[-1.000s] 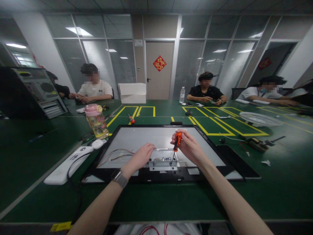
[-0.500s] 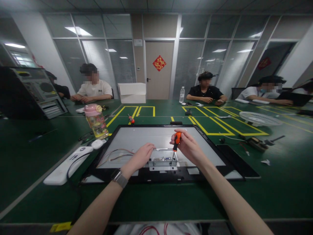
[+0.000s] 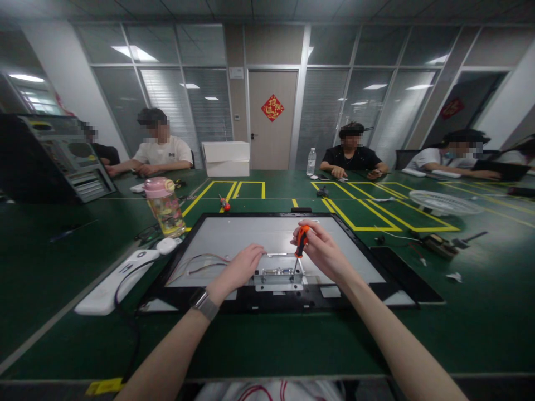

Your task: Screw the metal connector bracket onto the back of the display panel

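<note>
A flat monitor panel with a black frame lies on its face in front of me. On its lower middle sits a metal bracket with a row of connector ports. My right hand grips an orange and black screwdriver, held nearly upright, its shaft reaching down to the right part of the bracket. My left hand rests at the bracket's left side, fingers stretched out; its fingertips lie by the bracket's upper left edge. Thin wires run across the panel left of that hand.
A white power strip and a pink-lidded bottle stand left of the panel. A black slab lies close on the right. Further back are a red-handled tool, a white box and several people seated across the table.
The screwdriver handle has turned slightly in my right hand and leans a little more left. My left hand stays in place. Across the table, people's hands have shifted.
</note>
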Action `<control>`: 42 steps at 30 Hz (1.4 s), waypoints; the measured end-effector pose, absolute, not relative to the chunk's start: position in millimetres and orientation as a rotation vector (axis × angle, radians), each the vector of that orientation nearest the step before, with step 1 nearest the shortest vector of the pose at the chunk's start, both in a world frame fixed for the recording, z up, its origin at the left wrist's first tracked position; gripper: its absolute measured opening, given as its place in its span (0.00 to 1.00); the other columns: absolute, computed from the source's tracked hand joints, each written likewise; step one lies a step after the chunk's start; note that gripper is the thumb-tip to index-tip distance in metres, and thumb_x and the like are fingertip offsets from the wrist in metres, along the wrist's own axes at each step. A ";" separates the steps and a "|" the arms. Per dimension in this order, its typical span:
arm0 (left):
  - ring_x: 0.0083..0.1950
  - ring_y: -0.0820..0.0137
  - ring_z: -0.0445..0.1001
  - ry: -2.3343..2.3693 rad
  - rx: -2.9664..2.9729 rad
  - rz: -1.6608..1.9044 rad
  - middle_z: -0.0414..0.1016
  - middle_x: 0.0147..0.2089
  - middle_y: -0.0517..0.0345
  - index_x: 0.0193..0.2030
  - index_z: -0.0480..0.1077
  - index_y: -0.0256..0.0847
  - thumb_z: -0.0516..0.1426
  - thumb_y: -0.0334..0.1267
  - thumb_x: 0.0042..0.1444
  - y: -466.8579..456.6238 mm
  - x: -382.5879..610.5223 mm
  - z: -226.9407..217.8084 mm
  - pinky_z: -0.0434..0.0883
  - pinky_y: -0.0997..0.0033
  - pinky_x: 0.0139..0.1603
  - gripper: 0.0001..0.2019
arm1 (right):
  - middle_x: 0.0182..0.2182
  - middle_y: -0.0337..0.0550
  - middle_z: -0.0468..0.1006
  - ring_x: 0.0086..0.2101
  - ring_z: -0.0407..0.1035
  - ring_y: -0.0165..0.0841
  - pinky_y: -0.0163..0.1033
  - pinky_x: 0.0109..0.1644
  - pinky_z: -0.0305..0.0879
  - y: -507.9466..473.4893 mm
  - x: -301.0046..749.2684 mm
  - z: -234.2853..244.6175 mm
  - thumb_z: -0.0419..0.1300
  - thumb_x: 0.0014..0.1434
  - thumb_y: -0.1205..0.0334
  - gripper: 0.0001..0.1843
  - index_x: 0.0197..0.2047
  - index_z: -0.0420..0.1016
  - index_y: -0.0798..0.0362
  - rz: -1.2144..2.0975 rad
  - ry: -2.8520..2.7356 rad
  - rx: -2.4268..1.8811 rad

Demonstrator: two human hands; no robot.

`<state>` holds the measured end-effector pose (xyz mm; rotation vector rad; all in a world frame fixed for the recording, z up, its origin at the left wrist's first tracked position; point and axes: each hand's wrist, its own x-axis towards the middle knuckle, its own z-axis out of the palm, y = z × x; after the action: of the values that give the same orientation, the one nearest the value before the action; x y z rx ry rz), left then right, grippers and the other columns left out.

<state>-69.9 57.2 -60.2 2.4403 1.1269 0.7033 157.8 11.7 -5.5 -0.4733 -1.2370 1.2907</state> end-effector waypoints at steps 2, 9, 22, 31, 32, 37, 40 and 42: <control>0.54 0.67 0.69 1.135 2.444 0.700 0.71 0.52 0.51 0.48 0.71 0.39 0.42 0.34 0.65 57.2 -69.9 -60.2 0.64 0.66 0.59 0.17 | 0.36 0.40 0.76 0.38 0.70 0.33 0.45 0.49 0.66 11.8 157.7 -6.6 0.64 0.56 0.53 0.14 0.46 0.75 0.45 1.313 -1.234 -0.461; 0.54 0.67 0.69 1.140 2.438 0.699 0.71 0.52 0.50 0.48 0.71 0.38 0.42 0.34 0.65 56.1 -69.8 -59.9 0.63 0.67 0.60 0.17 | 0.38 0.39 0.76 0.38 0.70 0.32 0.44 0.50 0.66 12.0 155.6 -5.9 0.64 0.56 0.52 0.11 0.42 0.76 0.44 1.303 -1.212 -0.440; 0.54 0.67 0.69 1.141 2.457 0.675 0.71 0.52 0.50 0.48 0.70 0.37 0.42 0.34 0.65 55.2 -68.8 -56.9 0.64 0.67 0.60 0.17 | 0.35 0.40 0.77 0.35 0.71 0.32 0.43 0.46 0.67 14.4 158.4 -8.9 0.61 0.59 0.52 0.15 0.49 0.73 0.45 1.313 -1.229 -0.454; 0.54 0.67 0.70 1.141 2.448 0.704 0.71 0.52 0.51 0.47 0.70 0.39 0.42 0.34 0.65 56.2 -70.0 -59.2 0.64 0.66 0.59 0.16 | 0.36 0.37 0.73 0.36 0.68 0.31 0.44 0.48 0.67 14.7 158.1 -7.1 0.67 0.54 0.53 0.10 0.38 0.75 0.45 1.260 -1.218 -0.443; 0.54 0.67 0.70 1.140 2.446 0.704 0.71 0.52 0.50 0.47 0.70 0.38 0.42 0.34 0.65 56.2 -70.1 -59.5 0.64 0.66 0.59 0.16 | 0.35 0.37 0.73 0.35 0.68 0.31 0.43 0.48 0.67 14.2 158.1 -6.6 0.66 0.54 0.53 0.10 0.38 0.75 0.45 1.256 -1.219 -0.451; 0.54 0.67 0.69 1.135 2.438 0.714 0.71 0.53 0.51 0.48 0.71 0.39 0.42 0.35 0.65 56.6 -70.8 -61.7 0.64 0.65 0.60 0.17 | 0.34 0.38 0.75 0.34 0.70 0.31 0.43 0.47 0.67 13.2 158.3 -5.9 0.63 0.57 0.51 0.13 0.44 0.74 0.45 1.295 -1.221 -0.458; 0.54 0.67 0.69 1.135 2.445 0.713 0.71 0.53 0.51 0.48 0.71 0.39 0.42 0.35 0.65 56.8 -70.9 -62.0 0.64 0.66 0.60 0.17 | 0.34 0.38 0.76 0.33 0.72 0.32 0.41 0.44 0.67 13.2 158.6 -6.3 0.63 0.57 0.50 0.13 0.45 0.74 0.45 1.331 -1.212 -0.460; 0.54 0.67 0.69 1.139 2.450 0.708 0.71 0.52 0.50 0.48 0.71 0.39 0.42 0.35 0.65 56.5 -70.6 -61.1 0.64 0.66 0.60 0.17 | 0.34 0.38 0.76 0.34 0.72 0.31 0.41 0.44 0.67 12.8 158.3 -5.9 0.63 0.57 0.51 0.13 0.43 0.74 0.46 1.346 -1.203 -0.450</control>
<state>-70.6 56.5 -61.1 2.4501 1.1395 0.7075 158.3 12.8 -5.9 -0.4501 -1.2033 1.3461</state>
